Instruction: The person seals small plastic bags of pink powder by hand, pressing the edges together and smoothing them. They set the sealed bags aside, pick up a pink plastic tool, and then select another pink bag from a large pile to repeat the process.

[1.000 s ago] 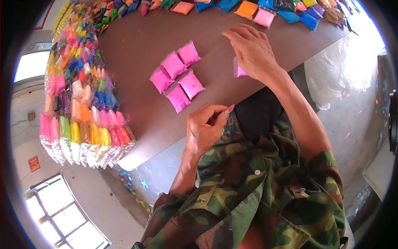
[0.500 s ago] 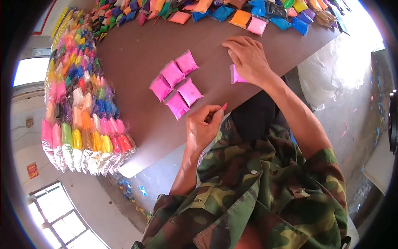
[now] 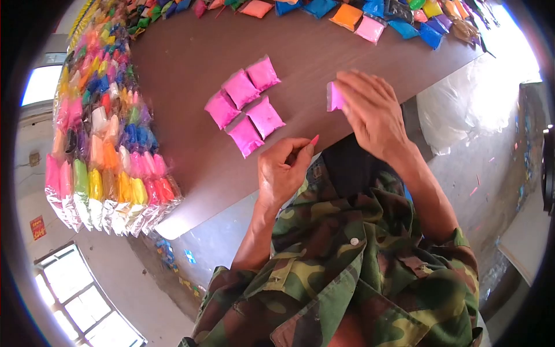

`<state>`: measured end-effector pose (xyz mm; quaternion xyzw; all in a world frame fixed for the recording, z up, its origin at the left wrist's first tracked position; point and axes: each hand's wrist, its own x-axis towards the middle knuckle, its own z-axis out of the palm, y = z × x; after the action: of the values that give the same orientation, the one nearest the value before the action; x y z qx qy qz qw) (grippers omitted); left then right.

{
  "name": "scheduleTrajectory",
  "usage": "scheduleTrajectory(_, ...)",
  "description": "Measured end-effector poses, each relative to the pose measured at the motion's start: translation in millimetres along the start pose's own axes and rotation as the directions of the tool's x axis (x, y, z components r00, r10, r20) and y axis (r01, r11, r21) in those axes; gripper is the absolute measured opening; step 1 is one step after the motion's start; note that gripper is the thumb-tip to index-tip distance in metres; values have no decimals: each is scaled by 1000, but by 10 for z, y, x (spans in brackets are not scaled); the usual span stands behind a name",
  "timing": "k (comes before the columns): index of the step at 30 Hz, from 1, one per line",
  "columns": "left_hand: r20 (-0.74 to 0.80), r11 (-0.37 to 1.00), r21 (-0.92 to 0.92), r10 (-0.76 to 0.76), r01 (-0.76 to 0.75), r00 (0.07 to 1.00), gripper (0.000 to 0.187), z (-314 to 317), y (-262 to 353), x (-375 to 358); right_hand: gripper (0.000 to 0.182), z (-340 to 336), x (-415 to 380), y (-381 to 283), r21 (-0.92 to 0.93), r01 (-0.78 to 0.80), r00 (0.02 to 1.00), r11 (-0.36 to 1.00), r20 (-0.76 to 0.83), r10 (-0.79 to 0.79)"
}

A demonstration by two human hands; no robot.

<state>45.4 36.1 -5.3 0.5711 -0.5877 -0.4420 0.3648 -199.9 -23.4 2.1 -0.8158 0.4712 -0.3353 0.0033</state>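
My left hand [image 3: 282, 169] is closed in a pinch at the table's near edge. A small pink-red pointed piece [image 3: 314, 140] sticks out between its thumb and forefinger; its kind is not clear. To the right, my right hand [image 3: 374, 115] is over the table with fingers stretched out, slightly blurred. Partly covered by those fingers is a single pink packet [image 3: 333, 96] in clear film. Several similar packets lie grouped left of centre, such as a bright pink packet [image 3: 240, 88] and the nearest pink packet [image 3: 245, 137], apart from both hands.
Tall clear bags of coloured packets [image 3: 104, 156] line the brown table's [image 3: 185, 98] left side. Loose packets in many colours, including an orange packet [image 3: 346, 17], lie along the far edge. Past the right edge hangs a large clear plastic bag [image 3: 448, 113].
My right hand has drawn back to the right and nearer to me, its fingers lifting across the single packet. My left hand keeps its pinch. The whole view has shifted slightly.
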Motion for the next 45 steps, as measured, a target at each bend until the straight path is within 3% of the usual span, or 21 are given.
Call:
scheduleTrajectory(1, 1, 1000, 6, 11, -11, 1000, 11, -3, -3, -1, 47, 11, -115, -68, -7, -26, 992, 1000, 121, 26)
scheduleTrajectory(10, -8, 999, 48, 19, -19, 1000, 9, 7, 61, 26, 57, 29, -199, -249, -125, -104, 972, 987, 197, 127)
scheduleTrajectory(17, -23, 1000, -16, 15, -16, 1000, 11, 42, 7, 13, 48, -51, -165, -273, -33, -160, 982, 987, 98, 163)
scheduleTrajectory(23, -13, 999, 25, -22, 23, 1000, 15, 3, 56, -11, 42, -116, -340, -170, -49, -82, 996, 995, 29, 84)
scheduleTrajectory(35, 7, 998, 16, -54, 54, 999, 14, 11, 39, 9, 51, -147, -319, -264, -64, -140, 985, 988, 88, 145)
scheduleTrajectory(45, -1, 1000, -4, 4, -4, 1000, 12, 9, -11, -5, 52, -242, -377, -254, -30, -158, 987, 987, -3, 158)
